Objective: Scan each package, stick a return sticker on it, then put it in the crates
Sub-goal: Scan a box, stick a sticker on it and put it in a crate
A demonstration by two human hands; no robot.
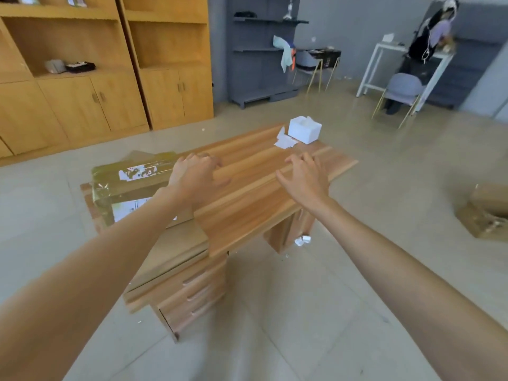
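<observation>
While my left arm hides part of the taped package (129,182), left hand (196,174) and right hand (305,180) hover open-fingered over the surface (247,204); white box (304,129) at 12 o'clock.

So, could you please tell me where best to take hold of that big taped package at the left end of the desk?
Probably by its two short ends, one hand each. The taped package is a wide, flat-sided box with no handle, and the left hand is beside its near-right end. Come from above; its far end beyond the desk looks open.

2 empty hands (195,176) (305,178) above wooden desk (247,204)
</observation>
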